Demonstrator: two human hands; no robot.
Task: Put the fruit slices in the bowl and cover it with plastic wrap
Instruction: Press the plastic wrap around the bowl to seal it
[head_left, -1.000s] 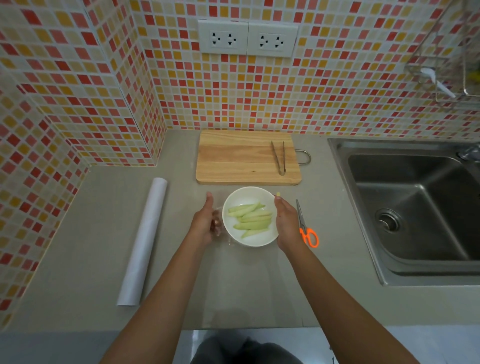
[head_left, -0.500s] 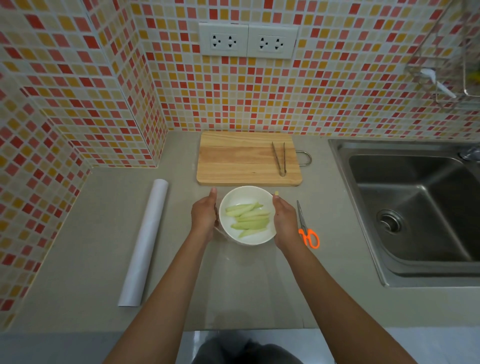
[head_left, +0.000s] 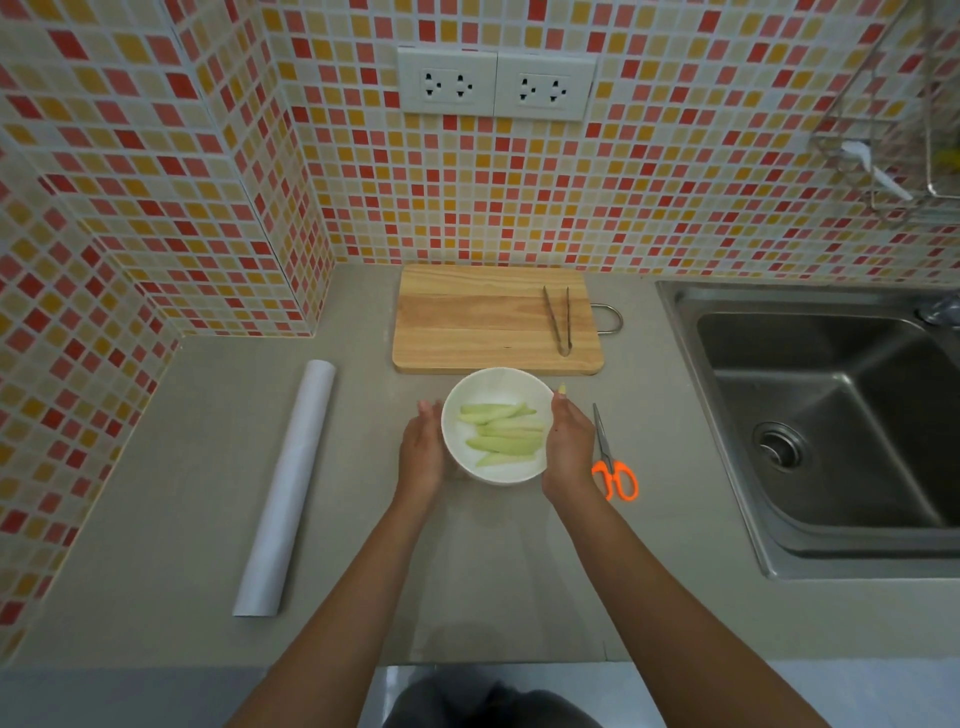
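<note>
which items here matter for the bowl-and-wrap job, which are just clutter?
Job: white round bowl, pale green fruit slices, white plastic wrap roll, left hand, right hand.

Lying about: wooden cutting board, metal tongs, orange-handled scissors, steel sink.

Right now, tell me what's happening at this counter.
A person has both hands around a white bowl of pale green fruit slices on the counter, left hand at its left side, right hand at its right. Whether clear wrap already covers the bowl cannot be told. The wrap roll lies to the left, orange-handled scissors to the right, and tongs rest on the wooden cutting board behind the bowl.
</note>
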